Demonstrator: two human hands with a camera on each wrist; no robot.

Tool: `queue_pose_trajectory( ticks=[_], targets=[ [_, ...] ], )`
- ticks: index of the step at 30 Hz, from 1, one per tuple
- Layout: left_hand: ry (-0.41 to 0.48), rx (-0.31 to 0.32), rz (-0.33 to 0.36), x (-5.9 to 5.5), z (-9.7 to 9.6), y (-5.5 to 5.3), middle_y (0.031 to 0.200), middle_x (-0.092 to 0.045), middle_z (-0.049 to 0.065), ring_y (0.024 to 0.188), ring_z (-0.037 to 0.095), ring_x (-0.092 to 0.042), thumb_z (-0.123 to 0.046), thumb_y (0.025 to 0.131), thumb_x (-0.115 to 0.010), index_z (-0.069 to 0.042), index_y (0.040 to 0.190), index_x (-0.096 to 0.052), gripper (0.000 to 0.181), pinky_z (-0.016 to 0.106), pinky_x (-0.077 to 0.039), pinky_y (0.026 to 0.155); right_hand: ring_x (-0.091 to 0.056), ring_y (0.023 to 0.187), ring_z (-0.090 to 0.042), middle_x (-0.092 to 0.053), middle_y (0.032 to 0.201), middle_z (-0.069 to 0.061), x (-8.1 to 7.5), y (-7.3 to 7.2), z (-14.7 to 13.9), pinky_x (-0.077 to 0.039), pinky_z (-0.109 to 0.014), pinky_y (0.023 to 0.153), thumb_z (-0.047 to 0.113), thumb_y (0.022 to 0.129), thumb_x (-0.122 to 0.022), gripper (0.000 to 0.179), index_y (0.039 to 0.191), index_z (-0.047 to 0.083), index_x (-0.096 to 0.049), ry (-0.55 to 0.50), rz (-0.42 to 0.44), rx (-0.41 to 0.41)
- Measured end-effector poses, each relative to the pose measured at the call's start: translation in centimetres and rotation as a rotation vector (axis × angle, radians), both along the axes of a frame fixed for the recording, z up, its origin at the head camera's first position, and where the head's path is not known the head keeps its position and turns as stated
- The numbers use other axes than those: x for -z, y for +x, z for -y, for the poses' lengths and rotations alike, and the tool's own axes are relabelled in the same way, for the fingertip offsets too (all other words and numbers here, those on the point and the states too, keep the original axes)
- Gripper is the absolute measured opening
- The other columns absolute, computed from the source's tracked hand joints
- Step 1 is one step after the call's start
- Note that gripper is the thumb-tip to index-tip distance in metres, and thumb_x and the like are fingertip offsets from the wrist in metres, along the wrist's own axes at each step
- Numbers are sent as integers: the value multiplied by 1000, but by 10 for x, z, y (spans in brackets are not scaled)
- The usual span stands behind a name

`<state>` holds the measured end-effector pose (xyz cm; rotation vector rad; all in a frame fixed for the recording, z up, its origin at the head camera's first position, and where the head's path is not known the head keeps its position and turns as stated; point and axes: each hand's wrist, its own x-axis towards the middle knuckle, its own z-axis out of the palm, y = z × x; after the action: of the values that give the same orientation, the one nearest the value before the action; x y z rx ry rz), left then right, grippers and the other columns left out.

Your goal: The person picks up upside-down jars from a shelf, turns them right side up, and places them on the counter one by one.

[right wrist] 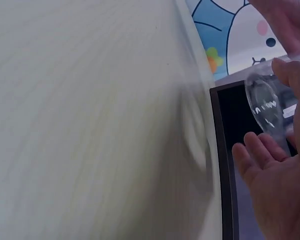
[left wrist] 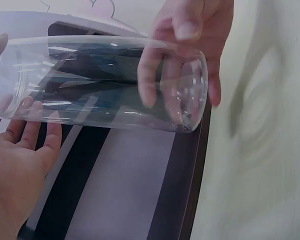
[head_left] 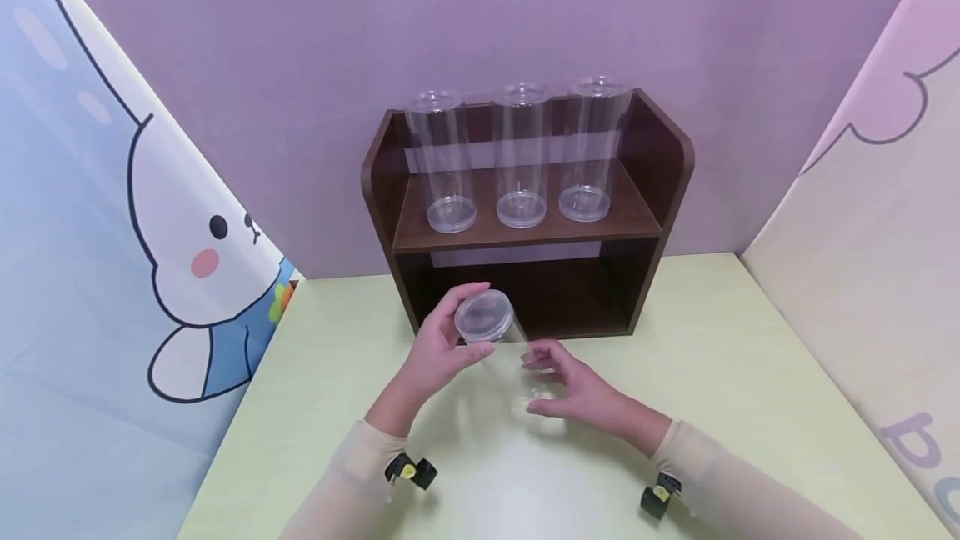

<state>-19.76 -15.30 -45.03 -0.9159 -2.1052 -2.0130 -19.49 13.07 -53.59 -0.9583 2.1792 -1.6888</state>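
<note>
A clear cylindrical jar (head_left: 484, 317) is tilted above the table in front of the shelf, its round lidded end up and to the left. My left hand (head_left: 437, 350) grips that end, thumb on the near side and fingers around the far side. At the lower end my right hand (head_left: 581, 392) curves around the jar, thumb apart from the fingers. Through the clear wall (left wrist: 97, 85) in the left wrist view, the right fingers show behind it. The jar's rounded end (right wrist: 265, 105) lies between thumb and fingers in the right wrist view.
A dark brown two-tier shelf (head_left: 525, 242) stands at the back of the pale table (head_left: 337, 432). On its upper board are three upright clear jars, the left (head_left: 442, 161), middle (head_left: 522, 157) and right (head_left: 592, 148). Printed cloth (head_left: 225, 273) hangs at the sides.
</note>
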Motion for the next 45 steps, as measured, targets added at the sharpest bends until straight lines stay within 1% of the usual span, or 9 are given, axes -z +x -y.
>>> queue_pose_trajectory(
  ticks=[4, 8, 12, 15, 22, 27, 30, 37, 45],
  targets=[
    [-94, -60, -17, 1, 23, 0, 147, -60, 14, 130, 28, -63, 11, 88, -85, -3, 158, -51, 80, 33, -55, 109, -59, 137, -53, -57, 148, -30, 0, -1, -9, -52, -63, 113, 7, 92, -91, 75, 152, 4, -46, 29, -20, 37],
    [-210, -172, -11, 3, 56, 1, 147, -61, 10, 131, 26, -63, 3, 88, -91, -6, 158, -53, 80, 32, -53, 112, -58, 135, -54, -57, 147, -30, -1, -2, -23, -53, -62, 112, 8, 92, -91, 72, 150, 4, -48, 45, -28, 80],
    [-278, -298, 25, 4, 86, 2, 149, -60, 5, 135, 25, -59, -3, 88, -93, -17, 158, -55, 81, 45, -48, 121, -59, 133, -53, -58, 146, -29, -3, -4, -36, -55, -59, 111, 8, 92, -91, 70, 148, 4, -50, 59, -50, 120],
    [-310, -349, 57, 4, 100, 1, 153, -57, 2, 138, 25, -56, -9, 90, -93, -22, 159, -53, 81, 56, -43, 124, -61, 131, -52, -59, 145, -27, -3, -7, -42, -57, -57, 109, 7, 92, -91, 68, 147, 2, -51, 62, -73, 136],
    [-343, -352, 82, 15, 99, -7, 155, -56, 6, 141, 28, -53, -11, 91, -93, -17, 160, -52, 80, 57, -43, 124, -63, 127, -50, -64, 141, -13, -4, -9, -50, -59, -53, 105, 8, 94, -90, 61, 142, -1, -53, 74, -131, 152],
    [-345, -360, 98, 26, 96, -10, 154, -56, 3, 139, 23, -54, -11, 90, -94, -19, 159, -52, 82, 32, -48, 120, -64, 126, -49, -64, 138, -12, -5, -9, -51, -60, -53, 104, 8, 94, -90, 60, 141, -2, -54, 78, -130, 153],
    [-326, -364, 97, 27, 95, -9, 153, -57, 3, 138, 23, -55, -10, 89, -94, -19, 159, -52, 82, 23, -47, 116, -64, 125, -49, -64, 138, -14, -4, -9, -52, -60, -52, 103, 7, 94, -90, 59, 140, -3, -54, 79, -127, 153],
    [-307, -380, 84, 32, 91, -8, 152, -57, 4, 137, 23, -55, -12, 89, -95, -19, 159, -53, 82, 46, -48, 121, -65, 123, -49, -65, 137, -13, -3, -10, -56, -60, -51, 101, 5, 94, -89, 56, 139, -1, -56, 73, -144, 159],
    [-307, -408, 101, 35, 92, -4, 153, -58, 8, 137, 29, -57, -15, 90, -94, -19, 165, -45, 90, 50, -46, 118, -67, 118, -46, -68, 132, -10, -8, -11, -61, -62, -49, 96, 3, 94, -88, 50, 135, -1, -60, 64, -199, 210]
  ],
)
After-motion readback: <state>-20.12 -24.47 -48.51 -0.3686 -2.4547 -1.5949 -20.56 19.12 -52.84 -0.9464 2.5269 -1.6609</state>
